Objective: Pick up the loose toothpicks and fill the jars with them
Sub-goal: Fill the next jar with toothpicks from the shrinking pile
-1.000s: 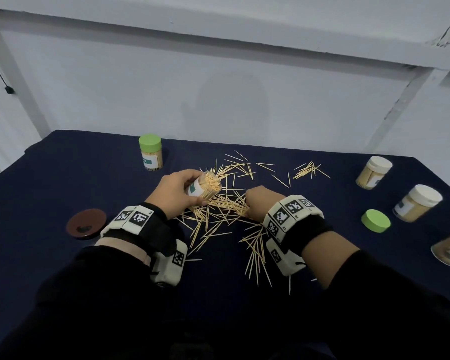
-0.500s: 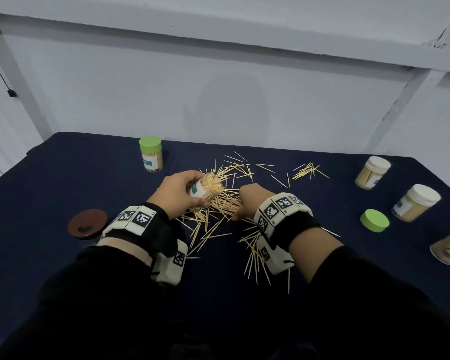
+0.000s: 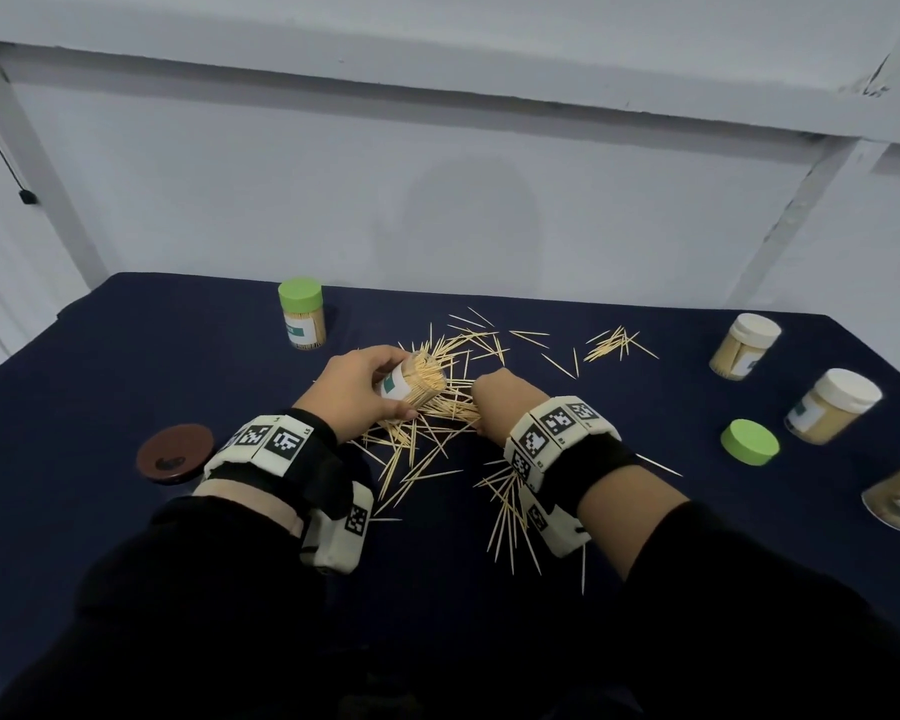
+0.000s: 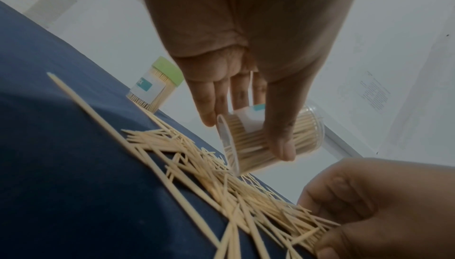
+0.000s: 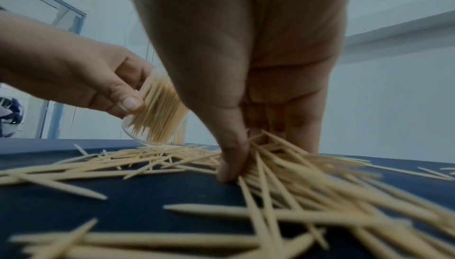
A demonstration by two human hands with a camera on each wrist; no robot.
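The left hand [image 3: 357, 394] curls round a clear jar [image 3: 411, 386], thumb on the near side and fingers over the top, holding it tilted with its open mouth toward the pile; the jar is packed with toothpicks and its lower rim touches or nearly touches the heap. The right hand [image 3: 500, 402] bends down onto the loose toothpicks [image 3: 427, 449], thumb [image 5: 231, 158] and fingers closing on a bunch that lies on the cloth [image 3: 126, 366]. Behind stands a jar with a green lid [image 3: 301, 314], full; at the right, two white-lidded jars [image 3: 744, 345], also full, and a further jar cut by the frame edge; a loose green lid [image 3: 749, 441] lies near them; a brown lid [image 3: 175, 452] lies at the left. The toothpicks are thin, pale wood, pointed; the cloth is dark blue and matte.
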